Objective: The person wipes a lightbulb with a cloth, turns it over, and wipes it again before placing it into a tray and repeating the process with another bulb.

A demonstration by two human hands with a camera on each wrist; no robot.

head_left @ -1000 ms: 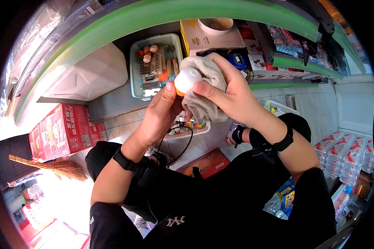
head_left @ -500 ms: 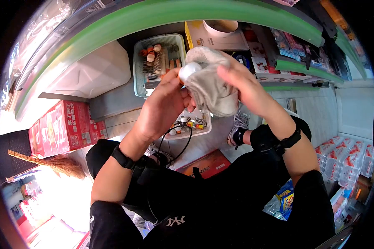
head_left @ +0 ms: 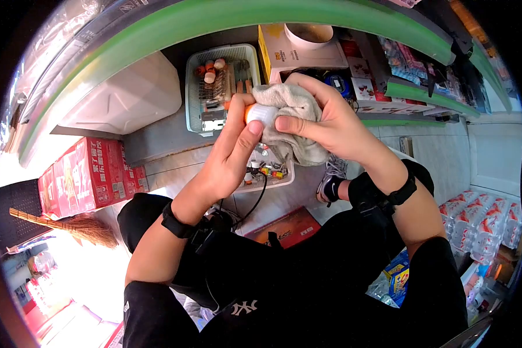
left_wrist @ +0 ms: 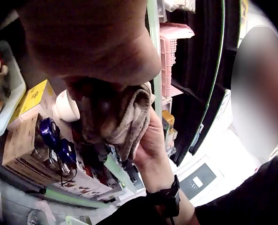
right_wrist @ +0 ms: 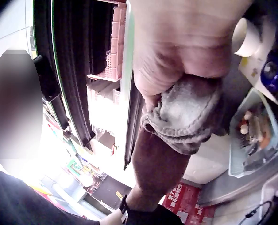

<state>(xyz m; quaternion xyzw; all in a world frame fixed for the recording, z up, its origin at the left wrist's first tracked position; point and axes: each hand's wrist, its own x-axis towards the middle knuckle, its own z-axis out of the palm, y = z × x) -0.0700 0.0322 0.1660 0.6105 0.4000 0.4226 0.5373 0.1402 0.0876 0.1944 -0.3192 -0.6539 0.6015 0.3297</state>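
Observation:
Between both hands is a small rounded object (head_left: 262, 114), white with an orange end; its exact kind I cannot tell. The left hand (head_left: 229, 148) pinches it between thumb and fingers at the orange end. A grey cloth (head_left: 300, 136) is bunched in the right hand (head_left: 336, 124), whose thumb presses it close against the white part. In the left wrist view the cloth (left_wrist: 134, 117) hangs in folds beneath the hand. The right wrist view shows the cloth (right_wrist: 183, 119) below the right palm, with the object hidden.
A pale basket (head_left: 190, 95) with orange-and-white pieces and tools stands on the shelf beyond the hands. Right of it is a box with a white bowl (head_left: 308, 36). Below lies a second basket (head_left: 288, 174) of small parts. A green shelf edge (head_left: 226, 23) arches overhead.
The right thumb, lifted off the cloth half a second ago, is back down beside the object. The object has turned, and the left thumb now lies along its lower side.

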